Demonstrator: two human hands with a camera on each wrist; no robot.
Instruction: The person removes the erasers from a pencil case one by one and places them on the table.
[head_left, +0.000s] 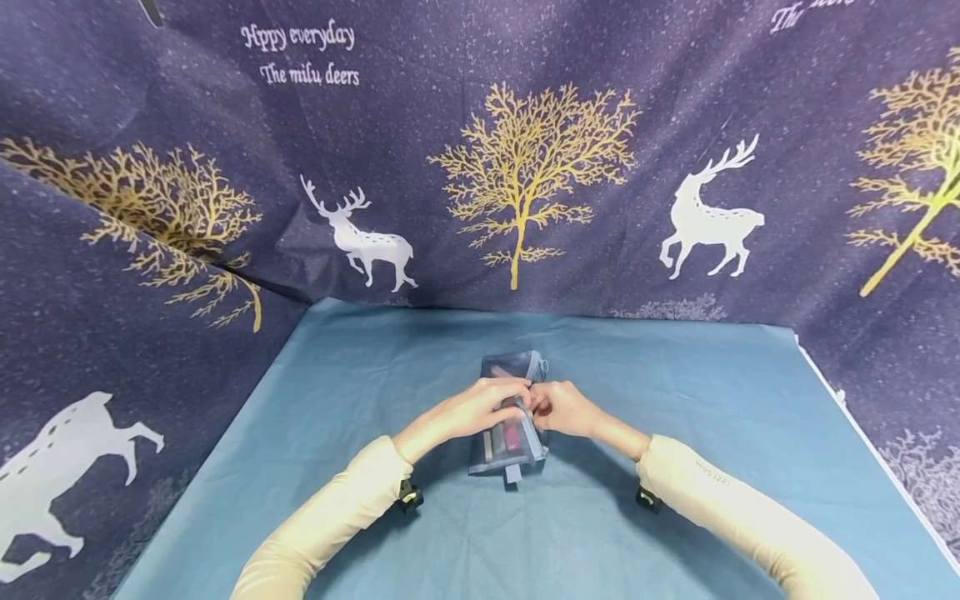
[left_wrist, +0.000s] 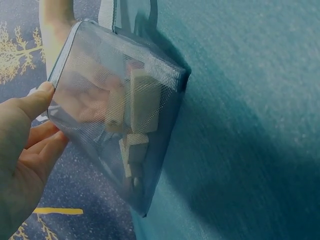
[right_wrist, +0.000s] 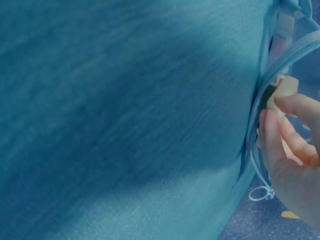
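A blue-grey mesh zip pouch (head_left: pixel 480 460) stands on the cloth in the head view, its zipped side held apart. My left hand (head_left: pixel 480 407) pinches the zip edge between thumb and fingers, as the left wrist view shows closely. Through the opening reaches my right hand (head_left: pixel 567 409). In the right wrist view its thumb and fingers pinch a small pale-yellow block (right_wrist: pixel 288 87) at the mouth of the pouch. Several pale block-shaped pieces (left_wrist: pixel 145 102) show through the mesh in the left wrist view. A reddish piece (head_left: pixel 512 435) is inside as well.
A blue cloth (head_left: pixel 360 367) covers the table. Behind it hangs a dark curtain (head_left: pixel 600 50) printed with deer and golden trees. A fabric tab (head_left: pixel 512 474) sticks out from the pouch's near end, and a zip ring (right_wrist: pixel 260 193) hangs at its far end.
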